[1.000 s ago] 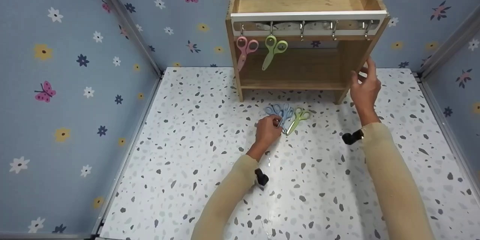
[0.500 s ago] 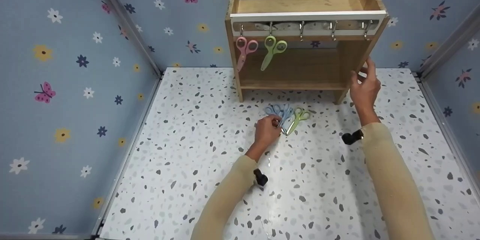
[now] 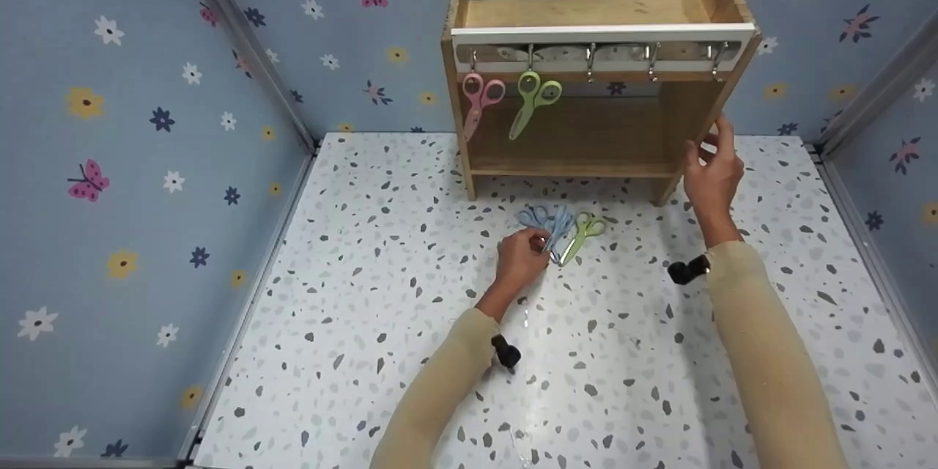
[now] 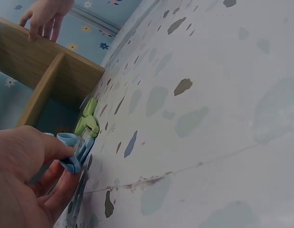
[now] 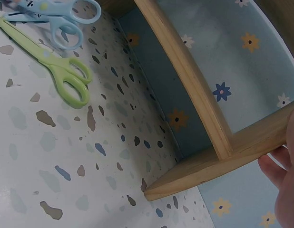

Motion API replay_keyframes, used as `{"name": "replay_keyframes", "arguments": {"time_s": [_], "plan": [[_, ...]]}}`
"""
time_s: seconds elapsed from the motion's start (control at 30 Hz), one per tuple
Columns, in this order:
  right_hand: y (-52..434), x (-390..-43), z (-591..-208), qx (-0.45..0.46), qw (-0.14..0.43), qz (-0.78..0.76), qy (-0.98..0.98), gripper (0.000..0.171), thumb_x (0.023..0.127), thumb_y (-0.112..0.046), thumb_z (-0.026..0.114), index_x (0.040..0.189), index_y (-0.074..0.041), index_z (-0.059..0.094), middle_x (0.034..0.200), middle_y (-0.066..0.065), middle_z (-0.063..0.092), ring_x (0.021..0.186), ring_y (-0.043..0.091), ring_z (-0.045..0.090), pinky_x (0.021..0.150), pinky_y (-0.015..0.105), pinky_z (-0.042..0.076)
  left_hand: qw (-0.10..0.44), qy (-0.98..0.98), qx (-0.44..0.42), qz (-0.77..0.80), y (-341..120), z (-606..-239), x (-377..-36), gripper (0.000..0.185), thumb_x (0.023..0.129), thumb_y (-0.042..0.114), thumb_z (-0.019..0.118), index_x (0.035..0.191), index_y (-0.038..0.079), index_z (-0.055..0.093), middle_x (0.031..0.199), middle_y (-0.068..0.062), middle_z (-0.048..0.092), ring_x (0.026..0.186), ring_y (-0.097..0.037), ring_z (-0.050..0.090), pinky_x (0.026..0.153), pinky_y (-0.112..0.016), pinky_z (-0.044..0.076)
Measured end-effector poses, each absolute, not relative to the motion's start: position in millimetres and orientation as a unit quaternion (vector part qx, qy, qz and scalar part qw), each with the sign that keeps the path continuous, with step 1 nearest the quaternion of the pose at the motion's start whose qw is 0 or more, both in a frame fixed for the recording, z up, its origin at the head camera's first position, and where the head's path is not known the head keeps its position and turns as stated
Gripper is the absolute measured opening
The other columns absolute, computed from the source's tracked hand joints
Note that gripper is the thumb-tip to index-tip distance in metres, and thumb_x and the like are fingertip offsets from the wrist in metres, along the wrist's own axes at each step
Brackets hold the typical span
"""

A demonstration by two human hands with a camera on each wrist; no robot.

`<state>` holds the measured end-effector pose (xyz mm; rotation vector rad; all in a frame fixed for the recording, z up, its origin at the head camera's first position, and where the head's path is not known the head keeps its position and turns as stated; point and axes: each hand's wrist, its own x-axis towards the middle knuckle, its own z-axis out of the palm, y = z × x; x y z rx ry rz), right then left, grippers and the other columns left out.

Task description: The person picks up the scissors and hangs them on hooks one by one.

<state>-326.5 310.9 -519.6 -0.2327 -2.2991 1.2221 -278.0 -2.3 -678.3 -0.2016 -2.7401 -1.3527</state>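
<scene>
My left hand (image 3: 541,243) pinches the blade end of the blue scissors (image 3: 546,220) lying on the speckled tabletop (image 3: 410,293). In the left wrist view the thumb and fingers (image 4: 52,149) close on the blue scissors (image 4: 76,153). Green scissors (image 3: 582,231) lie flat just right of them, also seen as the green scissors (image 5: 61,71) in the right wrist view. My right hand (image 3: 709,143) grips the right side panel of the wooden rack (image 3: 586,135). Pink scissors (image 3: 476,99) and a second green pair (image 3: 531,95) hang from the rack's left hooks.
The rack's other metal hooks (image 3: 651,57) hang bare. Patterned blue walls (image 3: 146,161) close in the table on the left, back and right. The rack (image 5: 194,90) stands at the back centre, its foot on the tabletop.
My left hand has shifted slightly toward me with the blue scissors' blades in its pinch. The right hand has stayed on the rack.
</scene>
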Motion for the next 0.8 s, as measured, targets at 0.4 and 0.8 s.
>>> {"name": "replay_keyframes", "arguments": {"time_s": [0.4,0.8], "plan": [[310,-326,-518,-0.098,0.246,0.457,-0.849,0.06,0.117,-0.019,0.059,0.174,-0.028,0.042,0.165,0.011,0.064,0.15,0.029,0.066,0.126,0.046,0.054,0.023,-0.872,-0.077,-0.482,-7,-680,-283,0.026,0.093,0.013,0.082,0.119,0.018,0.085,0.103,0.004,0.085,0.082,0.004,0.077,0.084,-0.024,0.064],[311,-326,-519,-0.093,0.251,0.464,-0.844,0.06,0.116,-0.018,0.06,0.173,-0.027,0.043,0.163,0.011,0.066,0.147,0.028,0.068,0.125,0.046,0.055,0.008,-0.856,-0.074,-0.512,-10,-683,-292,0.028,0.095,0.016,0.082,0.122,0.021,0.085,0.103,0.008,0.082,0.072,0.007,0.072,0.071,-0.018,0.061]]}}
